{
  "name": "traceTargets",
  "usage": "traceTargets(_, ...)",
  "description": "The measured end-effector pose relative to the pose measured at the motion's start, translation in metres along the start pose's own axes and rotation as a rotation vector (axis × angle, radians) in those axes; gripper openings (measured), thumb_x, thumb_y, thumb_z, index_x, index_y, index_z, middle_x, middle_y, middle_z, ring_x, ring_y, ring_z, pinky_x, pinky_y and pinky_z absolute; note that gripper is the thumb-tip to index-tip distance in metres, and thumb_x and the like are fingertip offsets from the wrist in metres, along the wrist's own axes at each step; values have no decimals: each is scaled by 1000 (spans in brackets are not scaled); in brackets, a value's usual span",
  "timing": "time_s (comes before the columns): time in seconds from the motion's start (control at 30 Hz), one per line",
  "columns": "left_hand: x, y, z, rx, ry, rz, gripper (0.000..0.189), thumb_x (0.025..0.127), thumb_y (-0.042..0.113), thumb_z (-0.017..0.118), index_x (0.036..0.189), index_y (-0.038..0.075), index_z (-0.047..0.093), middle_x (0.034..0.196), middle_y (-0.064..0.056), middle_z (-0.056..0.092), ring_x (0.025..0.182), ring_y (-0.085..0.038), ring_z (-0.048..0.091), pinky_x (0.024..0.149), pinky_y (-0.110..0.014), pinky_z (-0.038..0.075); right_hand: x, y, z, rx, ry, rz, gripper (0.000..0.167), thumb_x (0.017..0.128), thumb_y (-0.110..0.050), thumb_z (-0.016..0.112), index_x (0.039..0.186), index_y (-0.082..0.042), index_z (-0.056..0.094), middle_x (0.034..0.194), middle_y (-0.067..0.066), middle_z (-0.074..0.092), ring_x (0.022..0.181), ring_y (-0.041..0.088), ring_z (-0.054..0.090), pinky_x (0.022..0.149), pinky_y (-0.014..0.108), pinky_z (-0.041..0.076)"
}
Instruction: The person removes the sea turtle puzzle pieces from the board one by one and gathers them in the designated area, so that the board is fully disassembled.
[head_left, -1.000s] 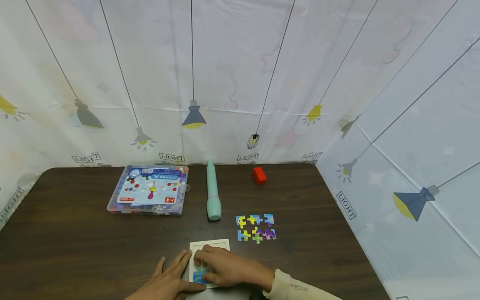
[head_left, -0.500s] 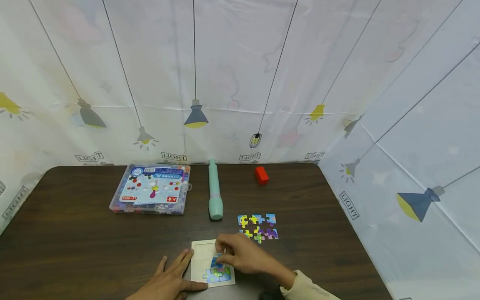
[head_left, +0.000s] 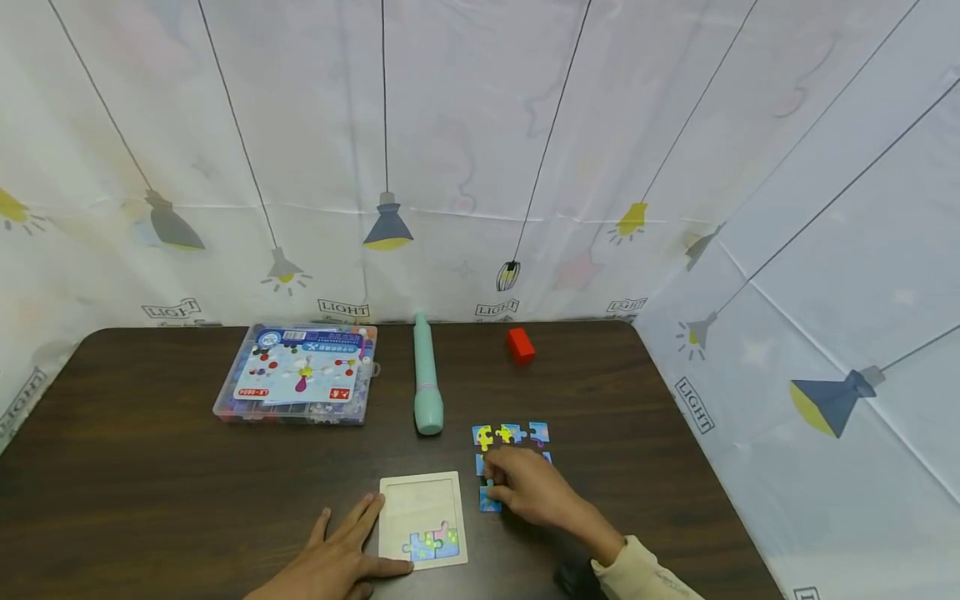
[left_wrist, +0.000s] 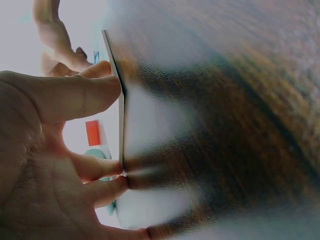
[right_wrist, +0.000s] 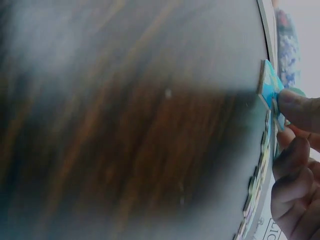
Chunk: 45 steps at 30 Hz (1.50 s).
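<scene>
A pale wooden puzzle tray lies near the front of the table. Joined puzzle pieces fill its lower right corner. My left hand rests at the tray's left side with fingers spread, its thumb along the lower edge. To the right of the tray, my right hand pinches a blue puzzle piece between thumb and finger. In the right wrist view that blue piece is tilted, its edge close to the tabletop. Several loose puzzle pieces lie behind the right hand, which partly hides the nearer row.
A clear plastic box of small parts with a printed sheet stands at the back left. Beside it lies a mint-green wand-shaped object. A red block sits at the back right, before a patterned curtain.
My right hand has lifted the blue piece out of the tray and carried it right, to the front of the loose pieces. The left hand has stayed by the tray.
</scene>
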<state>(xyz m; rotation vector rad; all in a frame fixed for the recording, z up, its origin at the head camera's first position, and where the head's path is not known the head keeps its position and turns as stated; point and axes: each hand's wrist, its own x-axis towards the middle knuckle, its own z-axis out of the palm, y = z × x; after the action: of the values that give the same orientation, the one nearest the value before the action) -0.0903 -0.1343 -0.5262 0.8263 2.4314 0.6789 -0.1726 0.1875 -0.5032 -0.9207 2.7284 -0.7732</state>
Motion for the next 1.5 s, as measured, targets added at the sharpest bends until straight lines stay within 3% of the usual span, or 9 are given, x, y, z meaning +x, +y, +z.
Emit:
traceTargets(0.4, 1, 0, 0, 1, -7, -4, 53, 94, 16, 71, 135, 49, 64, 163, -30, 23, 149, -53, 18, 102, -88, 10, -1, -5, 7, -110, 17, 39, 14, 87, -12, 81, 92, -11, 68, 84, -7, 57, 74, 4, 51, 61, 23, 47)
traceTargets(0.57, 1, 0, -1, 6, -14, -10, 52, 94, 17, 71, 135, 48, 64, 163, -30, 23, 149, -53, 18, 102, -88, 10, -1, -11, 6, -84, 40, 52, 14, 88, -10, 80, 96, -11, 68, 87, -5, 59, 76, 6, 53, 64, 24, 48)
traceTargets(0.7, 0, -1, -1, -7, -12, -18, 52, 94, 17, 72, 134, 49, 65, 163, -30, 23, 149, -54, 18, 101, -88, 10, 1, -24, 6, -76, 16, -3, 15, 90, -12, 79, 101, -9, 69, 93, -2, 62, 79, 8, 57, 67, 24, 51)
traceTargets(0.93, 1, -4, -1, -30, -22, -21, 52, 95, 19, 71, 135, 52, 63, 164, -28, 21, 150, -53, 16, 101, -88, 9, 8, -48, 18, -154, -198, -172, 32, 94, -19, 76, 126, -18, 70, 109, -4, 59, 82, 1, 47, 68, 16, 44)
traceTargets(1.03, 1, -5, -1, -34, -24, -16, 52, 95, 20, 71, 135, 51, 63, 165, -28, 20, 150, -53, 16, 101, -88, 9, 10, -56, 25, -223, -237, -273, 35, 94, -19, 76, 129, -21, 69, 110, -4, 58, 84, 1, 46, 68, 13, 41)
traceTargets(1.17, 1, -4, -1, -43, -24, -18, 51, 95, 20, 71, 135, 51, 63, 165, -28, 19, 150, -52, 16, 101, -88, 9, 13, -63, 31, -272, -248, -315, 34, 92, -18, 78, 125, -21, 70, 108, -6, 57, 82, 0, 45, 66, 11, 39)
traceTargets(1.4, 2, -2, 0, -23, -14, -4, 50, 94, 21, 72, 134, 49, 65, 164, -29, 21, 149, -54, 17, 101, -88, 10, 14, -72, 40, -261, -228, -296, 19, 89, -22, 80, 105, -18, 70, 98, -10, 56, 75, -4, 45, 61, 10, 38)
traceTargets(1.5, 2, -2, 0, -18, -9, 3, 49, 94, 20, 72, 134, 47, 66, 163, -30, 22, 148, -54, 18, 100, -89, 11, 14, -74, 43, -252, -221, -270, 24, 89, -25, 81, 108, -17, 69, 97, -10, 54, 73, -4, 44, 60, 10, 38)
